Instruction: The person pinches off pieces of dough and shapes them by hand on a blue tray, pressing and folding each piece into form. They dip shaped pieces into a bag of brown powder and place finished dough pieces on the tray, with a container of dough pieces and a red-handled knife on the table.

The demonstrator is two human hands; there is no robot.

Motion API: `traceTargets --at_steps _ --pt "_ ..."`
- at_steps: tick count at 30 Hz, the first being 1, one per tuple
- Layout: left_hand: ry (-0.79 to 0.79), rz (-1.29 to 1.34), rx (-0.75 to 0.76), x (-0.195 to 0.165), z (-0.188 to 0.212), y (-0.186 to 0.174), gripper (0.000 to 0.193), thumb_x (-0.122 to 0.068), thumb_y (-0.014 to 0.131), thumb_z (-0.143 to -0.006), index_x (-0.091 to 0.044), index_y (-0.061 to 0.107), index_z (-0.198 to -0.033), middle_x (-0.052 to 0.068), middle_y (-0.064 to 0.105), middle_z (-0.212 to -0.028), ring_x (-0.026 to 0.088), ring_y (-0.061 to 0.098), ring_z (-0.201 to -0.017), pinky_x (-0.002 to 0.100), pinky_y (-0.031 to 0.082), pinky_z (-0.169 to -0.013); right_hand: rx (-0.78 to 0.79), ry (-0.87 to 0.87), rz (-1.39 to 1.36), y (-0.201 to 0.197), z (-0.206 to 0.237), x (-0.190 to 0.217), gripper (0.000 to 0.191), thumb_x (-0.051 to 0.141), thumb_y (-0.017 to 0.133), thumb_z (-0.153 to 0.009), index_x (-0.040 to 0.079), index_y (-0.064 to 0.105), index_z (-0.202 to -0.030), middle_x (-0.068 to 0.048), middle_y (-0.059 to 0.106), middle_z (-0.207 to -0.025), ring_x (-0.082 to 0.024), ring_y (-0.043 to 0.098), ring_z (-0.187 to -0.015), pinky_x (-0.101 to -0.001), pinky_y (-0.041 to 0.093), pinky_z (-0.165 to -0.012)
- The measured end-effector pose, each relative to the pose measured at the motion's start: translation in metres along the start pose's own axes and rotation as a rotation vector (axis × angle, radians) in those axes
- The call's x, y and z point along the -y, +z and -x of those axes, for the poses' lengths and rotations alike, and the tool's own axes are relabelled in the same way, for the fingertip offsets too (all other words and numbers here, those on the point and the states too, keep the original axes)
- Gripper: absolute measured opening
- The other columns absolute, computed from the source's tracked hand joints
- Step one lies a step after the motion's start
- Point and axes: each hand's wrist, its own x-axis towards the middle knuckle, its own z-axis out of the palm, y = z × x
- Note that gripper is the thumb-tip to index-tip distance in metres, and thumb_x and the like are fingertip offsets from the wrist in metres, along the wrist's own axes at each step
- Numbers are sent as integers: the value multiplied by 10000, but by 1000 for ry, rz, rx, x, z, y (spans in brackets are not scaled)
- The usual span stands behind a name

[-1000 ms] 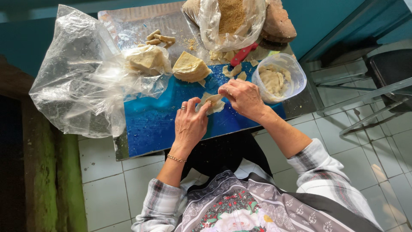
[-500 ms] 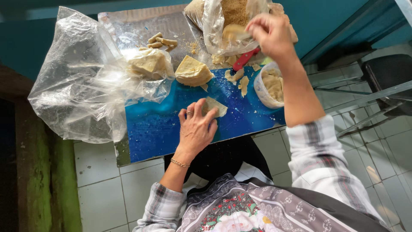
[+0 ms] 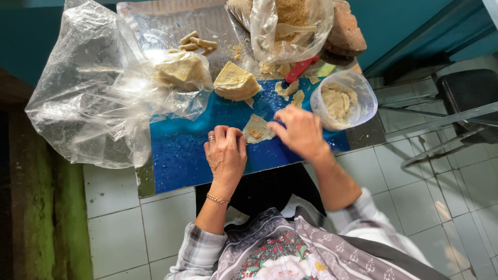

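Lying between both hands' grip: wrapper point(image 3: 257, 129)

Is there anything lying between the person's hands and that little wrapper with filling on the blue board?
Nothing visible. The left hand and the right hand both rest at the edges of the thin wrapper, which lies flat on the blue board. The stack of wrappers and the plastic tub sit farther back, clear of it.
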Motion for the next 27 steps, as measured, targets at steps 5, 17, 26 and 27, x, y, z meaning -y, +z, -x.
traceTargets --at_steps 5,17,26,27 --pt "-1 9 40 -6 2 2 99 -157 726 -889 -125 641 -928 52 628 -970 280 611 -944 437 451 -769 -20 182 -160 15 28 11 162 268 761 -881 129 703 -940 -64 655 -1016 -277 685 -821 -406 541 -725" --pt "194 284 71 -9 -2 1 235 -54 739 -880 -58 645 -1095 84 714 -1027 295 665 -926 411 524 -824 -169 -45 -335 26 31 20 200 142 793 -859 107 693 -1028 -22 712 -906 -218 665 -795 -353 510 -703" --pt "211 270 182 1 -14 7 90 -11 677 -907 -69 623 -948 98 686 -894 326 652 -861 418 537 -771 -214 -331 -55 36 30 16 246 126 761 -865 104 734 -1108 -29 692 -987 -250 629 -890 -388 488 -757" --pt "198 259 174 0 -16 10 79 -19 672 -910 -67 617 -939 100 679 -874 325 653 -852 421 536 -771 -218 -344 -56 39 27 14 223 103 741 -877 99 726 -1099 -39 687 -996 -259 632 -905 -389 499 -780"
